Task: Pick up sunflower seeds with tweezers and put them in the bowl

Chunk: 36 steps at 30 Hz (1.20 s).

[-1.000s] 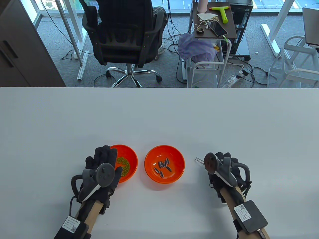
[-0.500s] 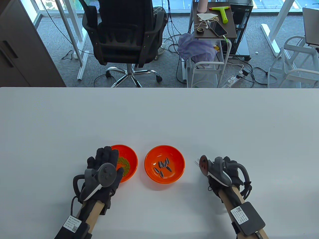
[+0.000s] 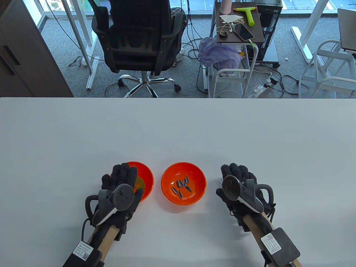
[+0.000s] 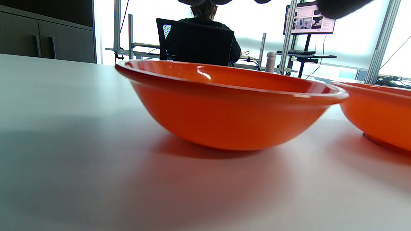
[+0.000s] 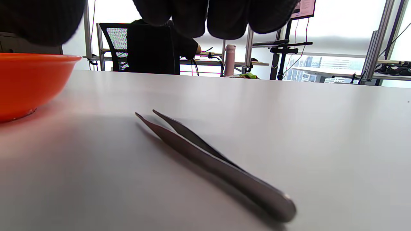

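Several striped sunflower seeds (image 3: 182, 186) lie in the right orange bowl (image 3: 200, 178). The left orange bowl (image 3: 148, 173) holds green beans (image 3: 140, 182). My left hand (image 3: 120, 178) lies flat and open over that bowl's near-left rim. The bowl fills the left wrist view (image 4: 224, 106). Metal tweezers (image 5: 205, 154) lie loose on the table, tips toward the seed bowl (image 5: 29, 80). My right hand (image 3: 236, 173) is open above them with fingers (image 5: 224, 16) spread and not touching. In the table view only the tweezer tips (image 3: 219, 181) show.
The white table (image 3: 178, 130) stretches far beyond the bowls. An office chair (image 3: 139, 36) and a cart (image 3: 239, 25) stand past its far edge. The seed bowl's edge shows at the right of the left wrist view (image 4: 379, 109).
My right hand has rolled from its side to flat, fingers now spread over the tweezers lying on the table. My left hand has slid slightly right and forward over the bean bowl.
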### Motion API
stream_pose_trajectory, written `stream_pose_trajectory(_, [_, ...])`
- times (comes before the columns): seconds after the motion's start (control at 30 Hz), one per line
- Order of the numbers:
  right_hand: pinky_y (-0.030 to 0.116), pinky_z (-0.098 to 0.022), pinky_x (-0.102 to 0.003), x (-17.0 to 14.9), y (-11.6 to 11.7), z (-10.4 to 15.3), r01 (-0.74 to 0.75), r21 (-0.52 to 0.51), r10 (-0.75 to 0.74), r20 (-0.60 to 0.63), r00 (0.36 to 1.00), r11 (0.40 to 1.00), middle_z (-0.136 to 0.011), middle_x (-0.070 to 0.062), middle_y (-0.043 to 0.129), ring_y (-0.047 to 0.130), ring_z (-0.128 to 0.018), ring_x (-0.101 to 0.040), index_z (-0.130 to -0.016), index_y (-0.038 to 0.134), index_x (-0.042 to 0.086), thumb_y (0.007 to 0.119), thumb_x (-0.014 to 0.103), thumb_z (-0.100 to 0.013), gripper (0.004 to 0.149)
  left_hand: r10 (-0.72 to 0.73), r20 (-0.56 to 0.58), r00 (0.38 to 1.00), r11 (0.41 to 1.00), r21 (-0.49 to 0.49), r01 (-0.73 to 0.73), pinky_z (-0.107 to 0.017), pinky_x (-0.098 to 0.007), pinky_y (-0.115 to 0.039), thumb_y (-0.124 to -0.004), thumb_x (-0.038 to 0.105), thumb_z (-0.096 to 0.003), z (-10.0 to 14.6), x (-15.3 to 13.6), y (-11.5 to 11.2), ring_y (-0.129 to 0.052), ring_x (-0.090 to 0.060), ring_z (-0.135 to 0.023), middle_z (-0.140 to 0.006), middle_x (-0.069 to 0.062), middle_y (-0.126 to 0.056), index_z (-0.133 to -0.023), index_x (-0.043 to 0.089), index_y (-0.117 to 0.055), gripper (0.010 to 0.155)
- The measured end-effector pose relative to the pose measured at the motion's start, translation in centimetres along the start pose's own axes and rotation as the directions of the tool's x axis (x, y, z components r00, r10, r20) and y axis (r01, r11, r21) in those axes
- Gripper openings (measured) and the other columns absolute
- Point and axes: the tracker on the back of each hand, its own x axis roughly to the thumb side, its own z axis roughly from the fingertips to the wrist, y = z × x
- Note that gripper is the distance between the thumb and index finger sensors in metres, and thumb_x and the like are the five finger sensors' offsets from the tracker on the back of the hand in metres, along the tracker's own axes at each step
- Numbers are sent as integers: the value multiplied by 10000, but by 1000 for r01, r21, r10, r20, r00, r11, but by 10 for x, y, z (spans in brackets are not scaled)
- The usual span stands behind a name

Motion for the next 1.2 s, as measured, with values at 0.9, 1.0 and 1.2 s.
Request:
stream_pose_trajectory(0.9, [393, -810, -549, 2, 10, 8, -87, -69, 86, -18, 996, 994, -1173, 6, 256, 364, -1105, -380, -1056, 215, 370, 731, 685, -305, 964, -37, 7, 999, 999, -16, 37, -810, -602, -315, -669, 573, -471, -3, 5, -4, -361, -278, -1181, -1225, 11, -330, -1104, 326, -361, 746])
stream_pose_trajectory(1.0, [393, -810, -551, 4, 11, 9, -94, -61, 93, -14, 996, 994, -1173, 4, 252, 361, -1105, -381, -1057, 216, 367, 728, 685, -306, 963, -37, 7, 999, 999, -15, 37, -810, -603, -313, -669, 573, -471, -3, 5, -4, -360, -277, -1182, -1224, 10, -331, -1104, 326, -361, 746])
stream_pose_trajectory(1.2, [394, -809, -552, 6, 11, 10, -101, -54, 100, -14, 995, 993, -1172, 3, 254, 356, -1104, -385, -1057, 221, 366, 728, 685, -307, 960, -40, 10, 999, 999, -14, 41, -811, -603, -312, -667, 574, -472, -3, 5, -5, -357, -277, -1183, -1224, 12, -329, -1104, 326, -359, 746])
